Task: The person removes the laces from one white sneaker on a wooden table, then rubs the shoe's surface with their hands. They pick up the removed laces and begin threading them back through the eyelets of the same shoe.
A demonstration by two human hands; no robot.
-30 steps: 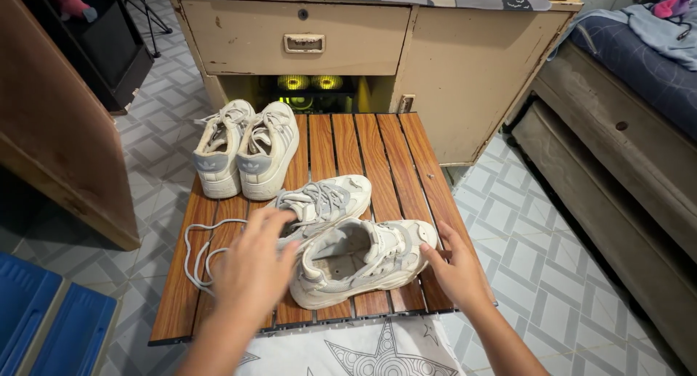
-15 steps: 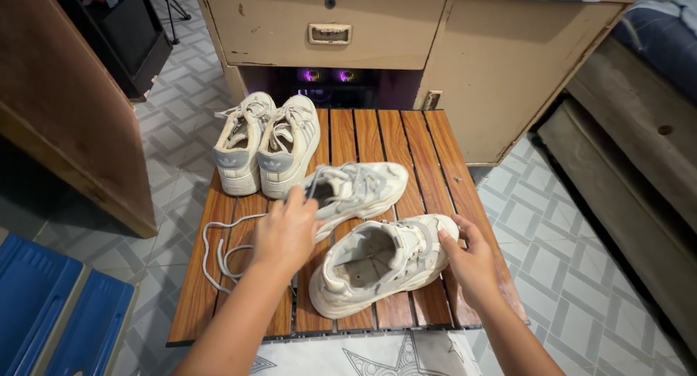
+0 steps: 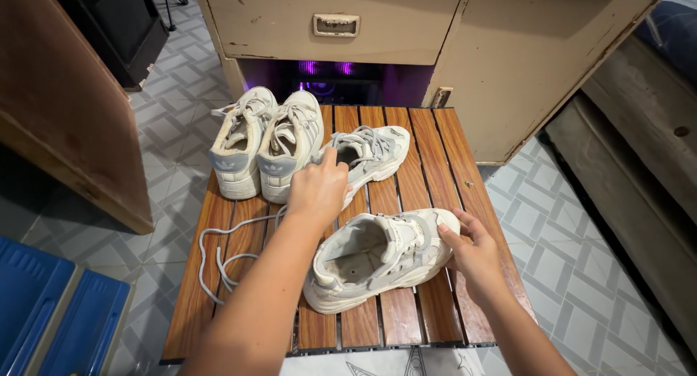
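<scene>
Slatted wooden table (image 3: 443, 303) as landmark, near edge to far edge.

Near edge, centre: unlaced pale sneaker (image 3: 377, 258), lying tilted with its opening turned up and toward the camera, toe pointing to the right edge. No lace visible in it. Right hand (image 3: 472, 256) cupped on the toe end, thumb on top, fingers curled round the side; looks like steadying so the shoe doesn't roll.

Near-left part of the table: loose grey shoelace (image 3: 225, 256) in slack loops on the slats, one end running up under the left hand. Probably the lace belonging to the empty shoe, parked within reach.

Mid-table: left hand (image 3: 317, 191) with fingers bunched, index tip up, at the heel side of the second grey sneaker (image 3: 367, 158). Fingertips hidden behind the knuckles, so cannot tell whether pinching the lace end, gripping the shoe, or just resting there. That sneaker upright, laced, toe toward the far-right corner.

Far-left corner: pair of cream sneakers (image 3: 265, 147), side by side and touching, heels toward the camera, laced. Set out of the way of the hands.

Beyond the far edge: beige cabinet (image 3: 508, 64) with a drawer, purple glow in the gap below it. Tiled floor (image 3: 581, 274) right of the table, blue bins (image 3: 51, 311) off the near-left corner.
</scene>
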